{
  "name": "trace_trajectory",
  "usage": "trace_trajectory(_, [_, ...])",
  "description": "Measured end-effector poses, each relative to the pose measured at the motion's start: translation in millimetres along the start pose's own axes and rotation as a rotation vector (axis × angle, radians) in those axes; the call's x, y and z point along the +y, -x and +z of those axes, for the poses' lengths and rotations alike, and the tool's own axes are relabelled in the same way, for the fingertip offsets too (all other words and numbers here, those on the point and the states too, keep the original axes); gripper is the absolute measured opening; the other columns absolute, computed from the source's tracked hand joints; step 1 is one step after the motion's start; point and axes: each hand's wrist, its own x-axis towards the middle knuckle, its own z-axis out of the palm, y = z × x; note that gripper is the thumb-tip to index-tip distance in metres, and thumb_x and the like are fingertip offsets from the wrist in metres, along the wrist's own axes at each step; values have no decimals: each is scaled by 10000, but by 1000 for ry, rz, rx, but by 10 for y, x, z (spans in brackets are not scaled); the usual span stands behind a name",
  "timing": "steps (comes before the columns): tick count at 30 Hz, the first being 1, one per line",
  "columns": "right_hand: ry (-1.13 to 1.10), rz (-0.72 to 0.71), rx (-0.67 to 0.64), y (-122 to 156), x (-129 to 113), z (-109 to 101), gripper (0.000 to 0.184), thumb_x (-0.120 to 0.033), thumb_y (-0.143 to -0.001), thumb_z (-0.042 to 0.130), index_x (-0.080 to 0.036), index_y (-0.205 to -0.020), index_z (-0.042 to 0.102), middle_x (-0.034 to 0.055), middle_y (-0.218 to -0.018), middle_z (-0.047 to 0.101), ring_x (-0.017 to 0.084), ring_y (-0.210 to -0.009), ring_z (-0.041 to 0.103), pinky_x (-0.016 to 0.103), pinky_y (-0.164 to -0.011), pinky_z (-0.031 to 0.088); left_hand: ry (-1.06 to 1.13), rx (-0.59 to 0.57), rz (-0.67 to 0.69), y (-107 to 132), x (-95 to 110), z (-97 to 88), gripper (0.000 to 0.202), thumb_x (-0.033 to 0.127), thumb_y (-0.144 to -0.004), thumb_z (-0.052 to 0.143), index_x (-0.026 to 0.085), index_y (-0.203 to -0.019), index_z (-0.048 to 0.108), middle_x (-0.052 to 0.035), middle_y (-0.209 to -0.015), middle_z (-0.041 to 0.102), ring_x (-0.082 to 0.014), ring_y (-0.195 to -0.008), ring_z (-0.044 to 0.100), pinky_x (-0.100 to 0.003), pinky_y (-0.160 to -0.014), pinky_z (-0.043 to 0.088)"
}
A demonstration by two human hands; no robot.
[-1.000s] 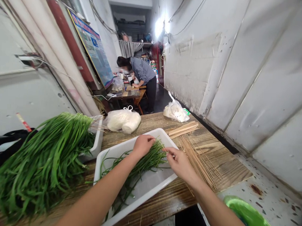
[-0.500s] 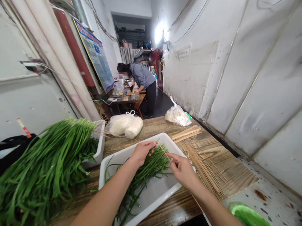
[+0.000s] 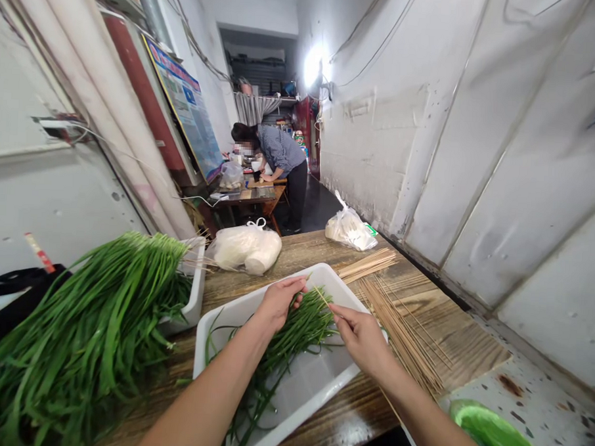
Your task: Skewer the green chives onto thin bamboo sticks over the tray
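Note:
Above a white plastic tray (image 3: 305,384), my left hand (image 3: 281,304) pinches a garlic chive, whose pale end pokes past the fingertips. My right hand (image 3: 359,331) grips a thin bamboo skewer (image 3: 319,293) between thumb and fingers, its tip pointing up and left toward my left hand. Whether the tip touches the chive I cannot tell. Below both hands, loose garlic chives (image 3: 305,328) lie in the tray, partly covered by my left hand and forearm. Loose skewers (image 3: 396,326) are spread on the table to the right of my right hand.
A big heap of chives (image 3: 111,313) spills over another white tray (image 3: 196,291) on the left. Two plastic bags (image 3: 247,247) (image 3: 350,226) stand along the wooden table's (image 3: 470,342) far edge. A green basin (image 3: 495,432) is low right. Farther back, a person (image 3: 281,150) bends over another table.
Both hands stay almost in place, with only a slight shift at the fingertips. The skewer and the chive are still held.

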Motion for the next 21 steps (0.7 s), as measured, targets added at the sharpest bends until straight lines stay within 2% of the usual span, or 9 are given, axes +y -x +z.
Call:
trace_trajectory(7, [-11,3,-14,-7,-12,-9,338,-204,-838,436,-189,-1104,645,51,-919,724,221,-814,666,334,-725,521,9,4,-30,-10,8,-5,289,225,-539,726,92,-790,670,10,-589,567,-31,-442,424,-166,-409,277])
trace_trajectory(14, [-26,4,-10,3,3,1,327,-192,-841,440,-189,-1093,649,63,-1010,699,223,-871,654,343,-765,509,-8,8,-35,-23,-9,-11,256,215,-545,727,89,-760,668,-6,-620,594,-32,-445,425,-169,-404,268])
trace_trajectory(21, [4,16,1,13,20,11,325,-218,-842,435,-174,-1078,655,62,-889,721,228,-803,653,324,-689,509,-14,-20,-42,-28,15,-18,256,213,-531,740,80,-739,673,-31,-642,611,-41,-462,436,-170,-403,261])
